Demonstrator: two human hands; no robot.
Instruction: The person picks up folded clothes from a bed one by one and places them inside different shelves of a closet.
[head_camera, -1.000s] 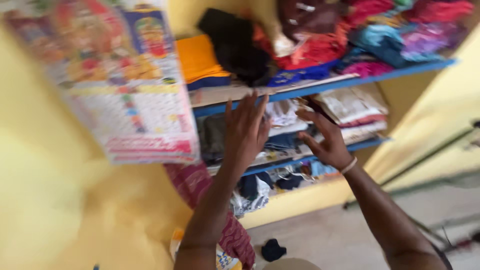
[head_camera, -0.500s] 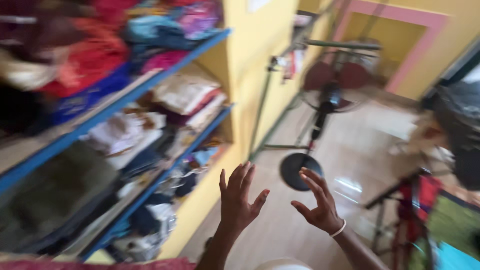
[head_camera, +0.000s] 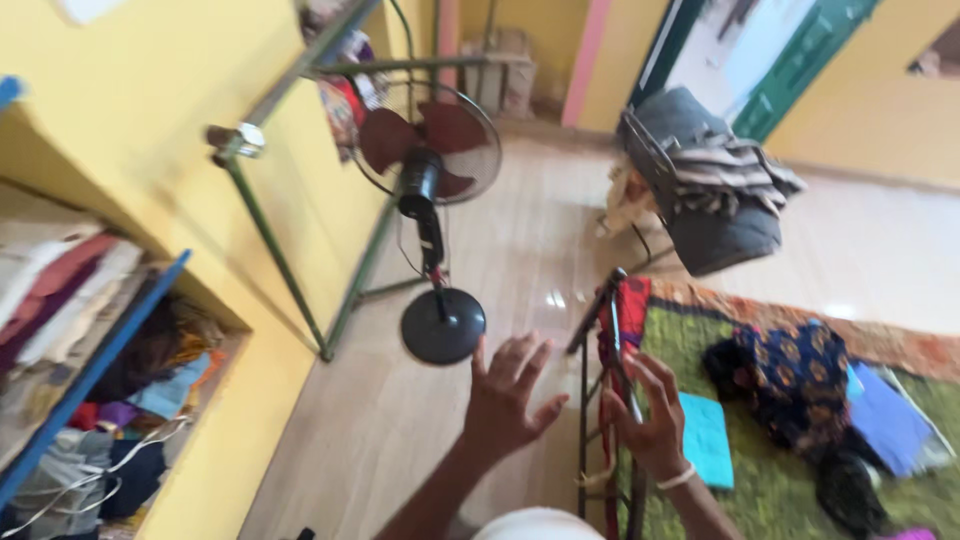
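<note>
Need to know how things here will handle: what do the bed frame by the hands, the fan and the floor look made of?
Bed frame: thin dark bars, seemingly painted metal. Fan: wire guard looks metal; dark red blades and round black base probably plastic, though blur leaves it open. Floor: pale, smooth, glossy with reflections, likely polished tile. Both the left hand and right hand are open.

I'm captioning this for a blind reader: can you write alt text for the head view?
Two bare hands, the left hand and the right hand, are raised empty with fingers spread above a tiled floor. Beyond them stand a pedestal fan, a shelf of folded clothes and a green patterned mat.
</note>
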